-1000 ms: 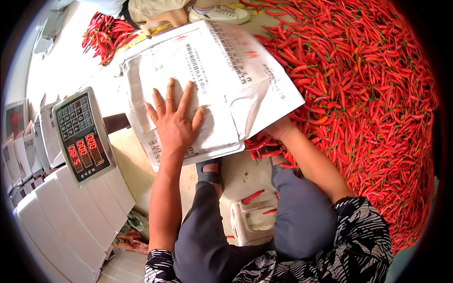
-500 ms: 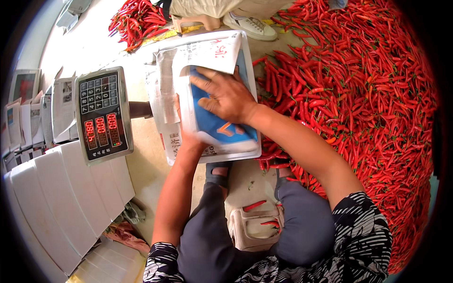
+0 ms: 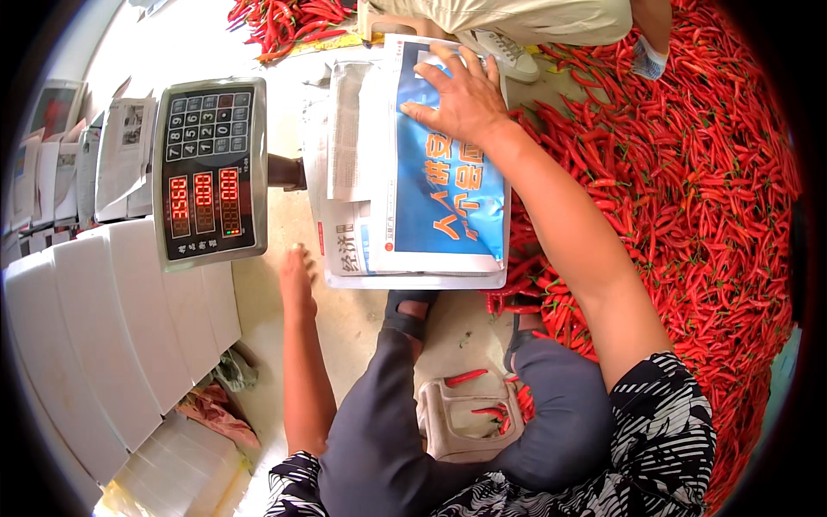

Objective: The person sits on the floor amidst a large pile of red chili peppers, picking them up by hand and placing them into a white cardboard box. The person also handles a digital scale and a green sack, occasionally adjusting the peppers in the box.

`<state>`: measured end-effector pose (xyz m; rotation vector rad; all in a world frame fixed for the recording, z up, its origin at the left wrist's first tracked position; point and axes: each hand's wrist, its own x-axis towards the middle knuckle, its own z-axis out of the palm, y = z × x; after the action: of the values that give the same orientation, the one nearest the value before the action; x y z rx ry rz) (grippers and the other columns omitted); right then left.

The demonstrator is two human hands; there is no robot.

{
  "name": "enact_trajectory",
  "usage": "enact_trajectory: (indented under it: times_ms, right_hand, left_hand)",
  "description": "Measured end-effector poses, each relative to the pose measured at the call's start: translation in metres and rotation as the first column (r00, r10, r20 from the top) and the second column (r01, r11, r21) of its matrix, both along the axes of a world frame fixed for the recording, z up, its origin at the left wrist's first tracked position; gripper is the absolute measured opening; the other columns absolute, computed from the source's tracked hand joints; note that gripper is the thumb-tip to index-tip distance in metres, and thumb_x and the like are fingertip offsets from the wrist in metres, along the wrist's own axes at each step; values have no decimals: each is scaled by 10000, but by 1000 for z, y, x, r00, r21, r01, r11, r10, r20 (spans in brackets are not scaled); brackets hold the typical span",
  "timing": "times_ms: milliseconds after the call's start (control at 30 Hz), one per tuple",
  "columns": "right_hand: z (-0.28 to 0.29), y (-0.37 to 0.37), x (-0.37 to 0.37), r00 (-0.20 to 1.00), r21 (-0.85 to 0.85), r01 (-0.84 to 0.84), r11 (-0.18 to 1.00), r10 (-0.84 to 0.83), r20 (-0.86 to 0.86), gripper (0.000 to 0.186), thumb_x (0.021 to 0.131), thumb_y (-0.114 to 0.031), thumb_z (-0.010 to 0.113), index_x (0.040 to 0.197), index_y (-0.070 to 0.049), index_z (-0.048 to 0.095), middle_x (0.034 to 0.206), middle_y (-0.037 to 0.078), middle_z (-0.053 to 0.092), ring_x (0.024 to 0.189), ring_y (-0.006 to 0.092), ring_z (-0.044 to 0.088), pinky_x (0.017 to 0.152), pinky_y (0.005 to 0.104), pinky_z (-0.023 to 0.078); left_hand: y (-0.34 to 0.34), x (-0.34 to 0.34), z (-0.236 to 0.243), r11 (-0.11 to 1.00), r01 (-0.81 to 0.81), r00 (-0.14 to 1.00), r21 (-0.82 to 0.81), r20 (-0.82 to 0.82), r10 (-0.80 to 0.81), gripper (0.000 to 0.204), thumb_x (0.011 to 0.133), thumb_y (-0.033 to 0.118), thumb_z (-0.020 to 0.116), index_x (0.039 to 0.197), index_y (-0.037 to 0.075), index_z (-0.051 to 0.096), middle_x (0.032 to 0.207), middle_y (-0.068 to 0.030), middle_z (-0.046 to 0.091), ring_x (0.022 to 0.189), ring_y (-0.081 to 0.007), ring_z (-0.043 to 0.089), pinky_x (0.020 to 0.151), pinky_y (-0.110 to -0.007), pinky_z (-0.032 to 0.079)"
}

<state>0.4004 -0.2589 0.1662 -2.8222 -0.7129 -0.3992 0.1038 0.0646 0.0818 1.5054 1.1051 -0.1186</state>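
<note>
My right hand (image 3: 465, 95) lies on the far right part of a blue printed newspaper sheet (image 3: 444, 194), its fingers spread and pressing flat. That sheet covers more newspaper (image 3: 351, 142) on a white box (image 3: 413, 283), of which only the near rim shows. Off the box's near left corner, my left hand (image 3: 298, 280) is empty, seen edge-on with its fingers slightly bent. Beyond it, a weighing scale's display (image 3: 209, 172) with red lit digits stands on a dark arm left of the box. What lies under the paper is hidden.
Red chili peppers (image 3: 663, 215) are heaped along the right side, with a smaller pile (image 3: 293, 21) far off. White foam boxes (image 3: 129, 319) and folded newspapers (image 3: 125, 155) stand at left. A beige stool (image 3: 469, 439) sits between my legs. Another person's shoe (image 3: 504, 53) is beyond the box.
My left hand has come off the paper and moved left and nearer me. My right hand has moved toward the far edge. The blue sheet now lies flat, its folded-over part opened out.
</note>
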Motion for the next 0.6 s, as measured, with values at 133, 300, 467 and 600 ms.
enact_trajectory:
  times_ms: [133,300,467,600]
  right_hand:
    - [7,-13,21,980,26,-136,990,139,-141,752,903,-766,675,1457,-258,676,1645,99,486,1554,385,368,1301,636,180]
    - [-5,-2,-4,990,-69,-141,988,142,10,852,941,-753,623,1661,-337,440,1653,164,457,1591,435,315,1298,637,199]
    - [-10,5,-26,988,-93,-155,984,154,-11,805,971,-735,592,1655,-336,450,1668,192,430,1554,436,379,1276,648,230]
    - [-10,6,-28,987,-89,-161,983,162,8,790,979,-732,587,1653,-345,447,1668,175,437,1557,429,381,1289,628,227]
  left_hand:
    - [-29,8,-8,606,43,992,-795,107,69,796,1133,661,282,1656,73,405,1602,-156,551,1438,-362,562,1181,-573,458]
    - [-42,31,2,536,84,972,-840,188,143,830,1132,687,236,1671,73,380,1606,-149,548,1423,-365,583,1203,-554,477]
    - [-43,34,8,607,133,968,-784,234,90,808,1131,671,300,1633,51,428,1538,-158,604,1369,-310,630,1165,-487,523]
    - [-36,31,30,587,107,965,-803,226,134,739,1137,622,382,1557,26,504,1437,-133,681,1298,-283,682,1122,-439,556]
